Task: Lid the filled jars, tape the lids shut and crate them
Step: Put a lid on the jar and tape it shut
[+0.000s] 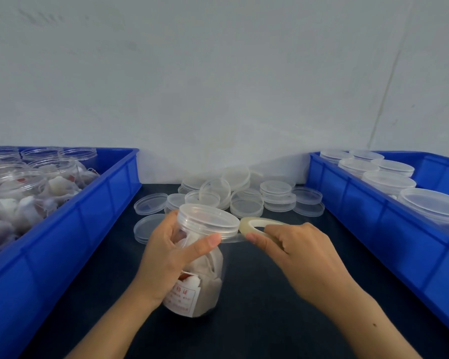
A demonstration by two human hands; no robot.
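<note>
Jar (200, 268), lidded, is gripped upright on the counter (257, 294) by the left hand (166, 255), thumb pressed under the lid (208, 218); the tape roll (257, 228) is pinched by the right hand (296, 250) just beside it.

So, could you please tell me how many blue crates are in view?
2. One blue crate stands on the left, holding unlidded filled jars; the other blue crate stands on the right, holding lidded jars. Both run past the frame edges.
</note>
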